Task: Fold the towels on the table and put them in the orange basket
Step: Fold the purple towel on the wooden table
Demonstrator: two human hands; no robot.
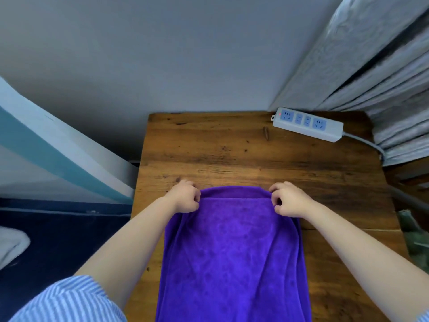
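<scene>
A: What sits at the far left of the frame?

B: A striped sleeve [67,300] in the lower left corner, with a bare forearm running up toward the centre. Above it, dark floor and a pale, teal-edged surface I cannot identify.

A: And the left hand?

B: The left hand [185,198] is just left of centre, fingers curled, pinching the left far corner of the purple towel [232,259].

A: Where does the towel lie?

B: On the wooden table [232,154], filling the lower middle of the frame. It runs from its far edge at mid-height down past the bottom edge. The far edge looks turned over on itself, showing a narrow band.

A: The right hand?

B: The right hand [289,201], just right of centre, is curled too, gripping the right far corner of the towel.

A: Anything further right?

B: A white power strip [306,124] lies on the table's upper right corner, its cable trailing toward grey curtains [383,66] at the upper right.
</scene>
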